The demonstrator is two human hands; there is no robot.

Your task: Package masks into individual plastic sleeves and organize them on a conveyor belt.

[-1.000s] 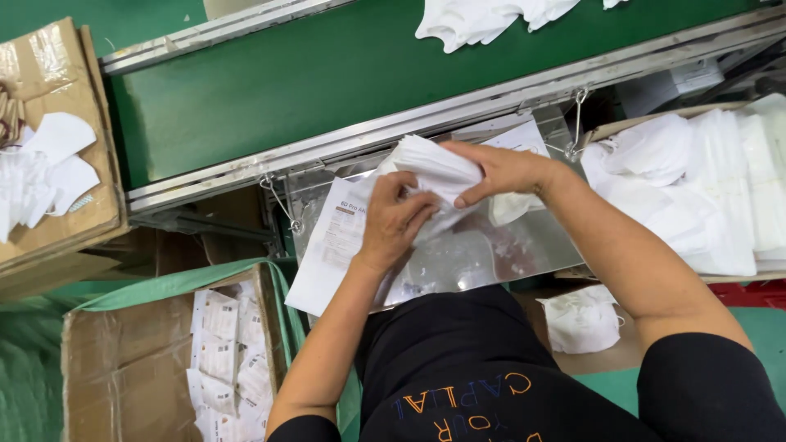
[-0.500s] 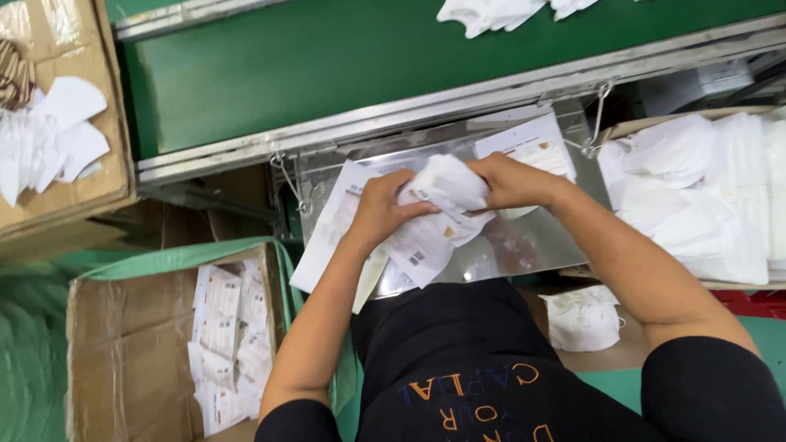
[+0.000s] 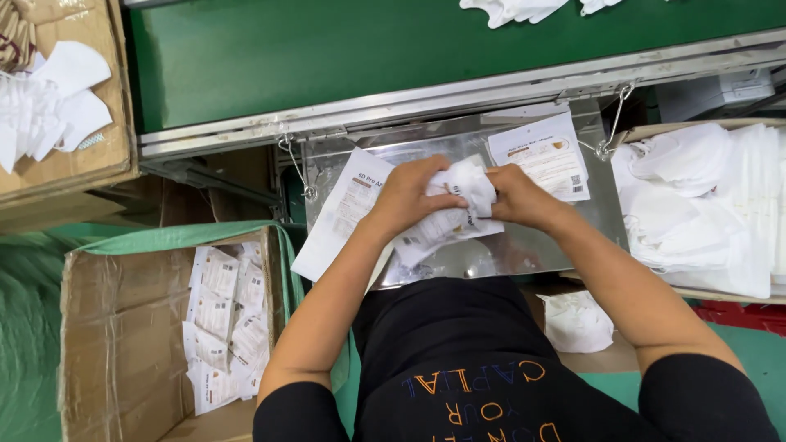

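Observation:
Both hands meet over a shiny metal tray hung below a green conveyor belt. My left hand grips the left end of a white folded mask and the clear printed packet that hangs under it. From the right, my right hand holds the same mask. The mask looks partly pushed into the packet. A stack of flat white packets lies on the tray's left side, and a single printed packet lies at its back right.
A cardboard box at the lower left holds several filled packets. At the right, another box holds a heap of loose white masks. More masks sit in a box at the upper left and on the belt.
Both hands have come lower over the tray with the mask. The mask is more bunched up and sits further into the clear packet.

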